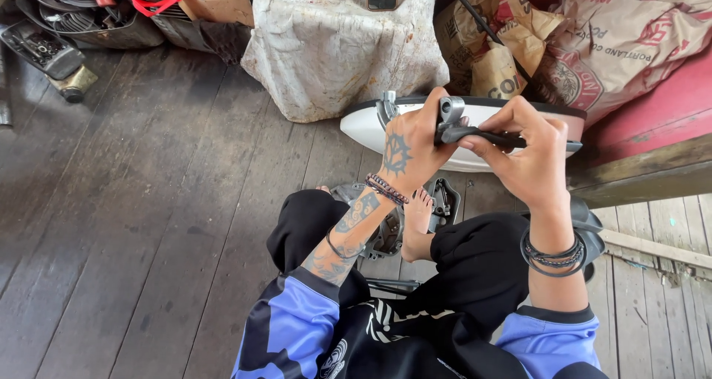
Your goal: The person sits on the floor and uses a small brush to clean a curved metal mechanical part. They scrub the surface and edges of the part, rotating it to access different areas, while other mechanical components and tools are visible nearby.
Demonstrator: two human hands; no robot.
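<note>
- Your left hand (409,147) is closed round the metal clamp end of a black brake lever (475,134), fingers wrapped tight, thumb side up. Just behind that grip sits a white curved body panel (367,127) on the plank floor (148,201).
- Below the left grip, between your crossed legs, a grey engine cover (443,199) lies by your bare foot (417,223) — if the lever slips from your fingers, it would likely drop straight onto that foot or the casing.
- Your right hand (528,155) pinches the lever's long black blade, fingers together on it, so both hands carry the one part above your lap.
- Risk as I judge it: twisting the two grips against each other could snap the pivot free suddenly and nip a fingertip — the thumb near the clamp is closest.
- Beyond the right grip, paper cement sacks (615,38) lean on a red ledge; a swung lever end could tear them.
</note>
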